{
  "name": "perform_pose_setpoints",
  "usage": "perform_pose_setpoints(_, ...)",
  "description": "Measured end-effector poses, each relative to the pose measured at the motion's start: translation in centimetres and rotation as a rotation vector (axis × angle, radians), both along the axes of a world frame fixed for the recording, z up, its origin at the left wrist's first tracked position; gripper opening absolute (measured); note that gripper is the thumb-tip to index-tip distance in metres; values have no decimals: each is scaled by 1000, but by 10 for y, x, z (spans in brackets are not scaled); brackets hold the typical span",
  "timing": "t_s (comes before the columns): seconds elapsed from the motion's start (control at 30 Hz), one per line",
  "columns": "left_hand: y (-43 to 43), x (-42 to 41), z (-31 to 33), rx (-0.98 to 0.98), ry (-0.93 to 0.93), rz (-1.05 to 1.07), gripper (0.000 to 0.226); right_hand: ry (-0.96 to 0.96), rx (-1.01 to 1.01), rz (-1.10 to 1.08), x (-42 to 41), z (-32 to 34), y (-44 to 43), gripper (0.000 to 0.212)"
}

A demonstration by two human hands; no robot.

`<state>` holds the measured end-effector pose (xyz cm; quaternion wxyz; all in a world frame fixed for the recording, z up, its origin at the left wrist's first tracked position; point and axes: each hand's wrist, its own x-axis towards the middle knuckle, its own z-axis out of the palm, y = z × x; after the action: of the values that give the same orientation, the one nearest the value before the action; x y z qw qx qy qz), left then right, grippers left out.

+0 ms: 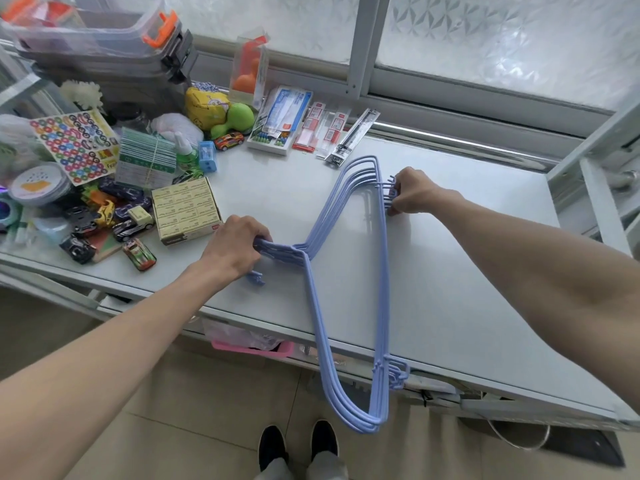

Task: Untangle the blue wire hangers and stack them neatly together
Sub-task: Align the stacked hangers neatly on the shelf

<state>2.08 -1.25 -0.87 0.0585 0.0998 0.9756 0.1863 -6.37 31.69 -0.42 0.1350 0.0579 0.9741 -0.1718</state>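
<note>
Blue wire hangers (pixel 349 271), several thin coated-metal frames nested one against another, lie as a single bundle on the pale grey glossy tabletop (pixel 467 271). The bundle runs from the middle of the table toward the near edge, and its lower corner overhangs that edge above the beige tiled floor (pixel 194 410). The long straight bars lie almost parallel and close together; the upper curved shoulders fan slightly near the far end.

The left hand (pixel 232 249) rests palm-down at the left side of the bundle, with fingers curled and closed around the grouped hook necks. A few blue hook tips show just below this hand. The right hand (pixel 414 192) sits at the far right corner of the bundle, with fingers pinched together on the small notched ends of the hangers. Both forearms extend over the table edge.

A second cluster of notched ends lies at the near table edge, untouched by either hand.

To the left of the hangers, well apart from them, stands a tan cardboard box of small packets (pixel 187 211). Beyond it lie a group of small toy cars (pixel 117 223), a colourful sticker sheet (pixel 74 145) and a green plastic toy (pixel 233 119). Flat stationery packets in red and white (pixel 322 128) lie along the far edge under the frosted window (pixel 485 39).
</note>
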Motion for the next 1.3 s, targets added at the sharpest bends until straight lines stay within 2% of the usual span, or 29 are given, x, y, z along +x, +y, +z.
perform_pose_setpoints(0.2,-1,-3,-3,4,-7,-16,37,-33,72,-7,-2,5,1,34)
perform_pose_setpoints(0.23,-1,-4,-3,0,-14,-18,36,-51,94,6,-3,5,-1,41)
perform_pose_setpoints(0.33,3,-7,0,-26,-52,-29,38,-81,88,57,-6,7,-9,82)
perform_pose_setpoints(0.37,4,-7,1,-40,-60,-39,39,-74,71,66,-7,7,-11,85)
perform_pose_setpoints(0.5,7,-6,4,-98,-49,-94,50,-34,64,27,-8,11,-14,69)
perform_pose_setpoints(0.6,8,-7,5,-121,-38,-99,48,0,107,42,0,15,-14,16)
perform_pose_setpoints(0.63,9,-7,6,-127,-38,-99,47,20,127,57,3,17,-15,12)
perform_pose_setpoints(0.7,11,-7,9,-138,-37,-112,45,59,162,81,7,17,-14,28)
perform_pose_setpoints(0.77,13,-8,11,-150,-37,-129,43,80,183,105,13,16,-13,35)
perform_pose_setpoints(0.83,14,-10,13,-156,-36,-140,43,90,180,115,16,13,-12,34)
perform_pose_setpoints(0.93,15,-13,13,-152,-56,-159,46,107,127,86,20,14,-11,11)
perform_pose_setpoints(0.97,15,-13,13,-148,-63,-169,47,105,117,72,21,14,-10,12)
perform_pose_setpoints(1.07,14,-14,15,-156,-90,-214,48,100,134,49,23,13,-11,36)
perform_pose_setpoints(1.3,18,-14,23,-165,-98,-161,50,114,164,39,25,15,-13,41)
